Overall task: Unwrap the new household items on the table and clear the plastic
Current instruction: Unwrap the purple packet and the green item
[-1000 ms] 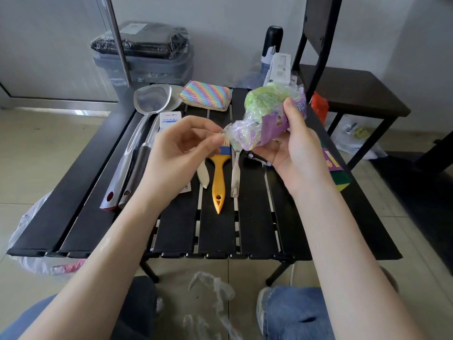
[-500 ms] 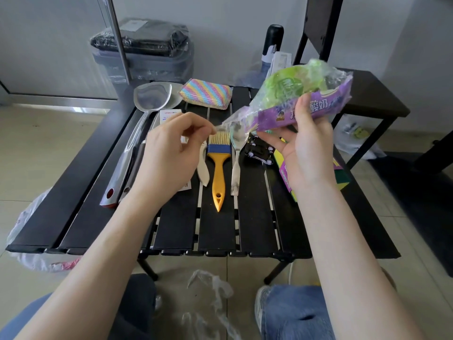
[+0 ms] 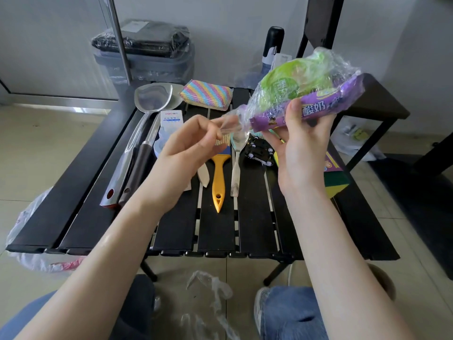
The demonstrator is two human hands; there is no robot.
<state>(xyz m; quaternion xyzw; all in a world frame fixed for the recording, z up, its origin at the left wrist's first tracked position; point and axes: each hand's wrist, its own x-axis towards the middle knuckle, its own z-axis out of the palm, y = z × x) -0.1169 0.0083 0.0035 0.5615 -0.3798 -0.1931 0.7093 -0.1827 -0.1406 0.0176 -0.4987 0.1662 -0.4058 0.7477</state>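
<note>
brush (image 3: 219, 173) left of spoon (image 3: 237, 160), on table (image 3: 257, 217)

Two bare forearms, no sleeves, watch or jewellery in view. Left hand (image 3: 188, 146) and right hand (image 3: 300, 143) ungloved, nails short and unpainted. Blue denim jeans (image 3: 291, 312) on both legs, faded at the knees. Light-coloured shoe (image 3: 260, 300) with a white sole edge beside the right leg.

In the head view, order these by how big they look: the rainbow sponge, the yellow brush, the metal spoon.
1. Yellow brush
2. Metal spoon, similar length but slimmer, so the order is unsure
3. Rainbow sponge, though it lies farther away
</note>
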